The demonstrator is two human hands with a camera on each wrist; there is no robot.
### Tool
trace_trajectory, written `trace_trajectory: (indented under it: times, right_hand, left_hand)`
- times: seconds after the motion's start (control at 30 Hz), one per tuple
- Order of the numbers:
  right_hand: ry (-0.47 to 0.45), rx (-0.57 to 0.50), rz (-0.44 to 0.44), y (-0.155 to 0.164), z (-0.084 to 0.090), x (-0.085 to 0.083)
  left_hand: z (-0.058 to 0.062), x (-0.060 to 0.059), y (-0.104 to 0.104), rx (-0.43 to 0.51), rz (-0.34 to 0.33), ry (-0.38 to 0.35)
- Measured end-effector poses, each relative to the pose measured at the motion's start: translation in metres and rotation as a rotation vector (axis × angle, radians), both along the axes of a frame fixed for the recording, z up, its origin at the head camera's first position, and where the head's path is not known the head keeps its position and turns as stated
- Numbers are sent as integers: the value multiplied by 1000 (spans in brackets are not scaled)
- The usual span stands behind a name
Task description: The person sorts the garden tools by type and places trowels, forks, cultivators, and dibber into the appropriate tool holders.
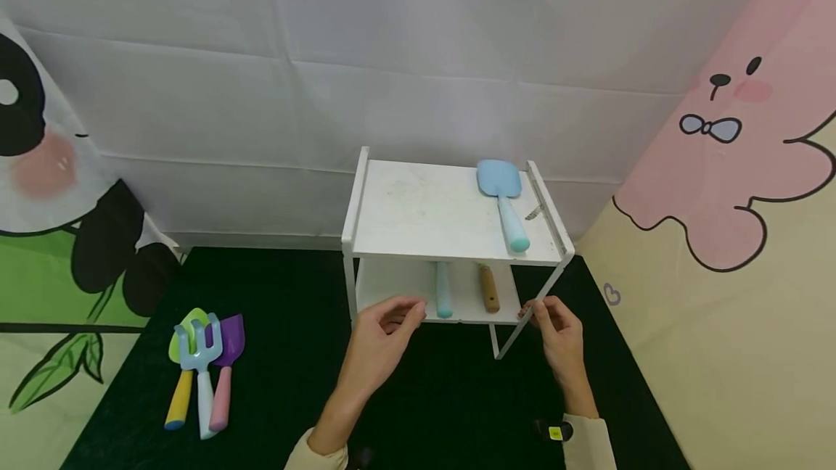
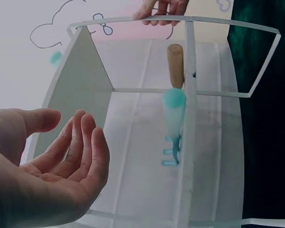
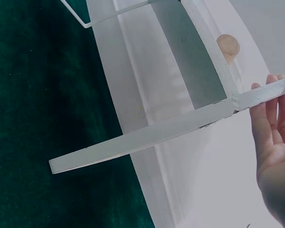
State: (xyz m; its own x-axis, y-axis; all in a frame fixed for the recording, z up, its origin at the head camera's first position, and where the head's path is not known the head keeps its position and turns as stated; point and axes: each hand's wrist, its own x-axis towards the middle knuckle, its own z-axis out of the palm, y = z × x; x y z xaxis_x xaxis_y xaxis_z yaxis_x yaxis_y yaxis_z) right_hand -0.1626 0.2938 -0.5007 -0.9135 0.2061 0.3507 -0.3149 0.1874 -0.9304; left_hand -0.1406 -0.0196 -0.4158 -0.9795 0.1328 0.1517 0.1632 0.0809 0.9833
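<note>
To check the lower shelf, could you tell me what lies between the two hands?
In the head view, two handles: a light blue handle and a wooden handle, between left hand and right hand.

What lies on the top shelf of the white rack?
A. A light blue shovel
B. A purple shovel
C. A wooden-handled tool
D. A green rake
A. In the head view a light blue shovel lies on the top of the white rack, near its right edge; the wooden-handled tool sits on the lower shelf.
</note>
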Motion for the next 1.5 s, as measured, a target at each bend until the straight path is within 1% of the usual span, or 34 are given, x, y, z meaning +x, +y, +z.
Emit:
trace_trajectory:
  times: [0.2,0.47,0.8,0.97,1.2,1.43,1.5]
  right_hand:
    - [-8,0,-1,-1,2,0]
    - [6,3,-1,-1,0,-1]
    - [5,-1,-5,0,-3,-1]
    - [5,0,-3,0,-3,-1]
    - [4,3,-4,0,-3,-1]
    - [17,-16,17,0,-1,0]
    - [21,-18,20,0,-1,0]
  left_hand:
    - [-9,2,-9,-20,24,-24]
    - [-24,4,-23,-43,52,-104]
    - [-39,10,-38,-77,132,-181]
    - [-46,12,-46,-116,164,-227]
    - [-55,15,-57,-173,221,-250]
    - [-64,16,-67,-158,233,-279]
    - [-67,16,-70,-165,246,-283]
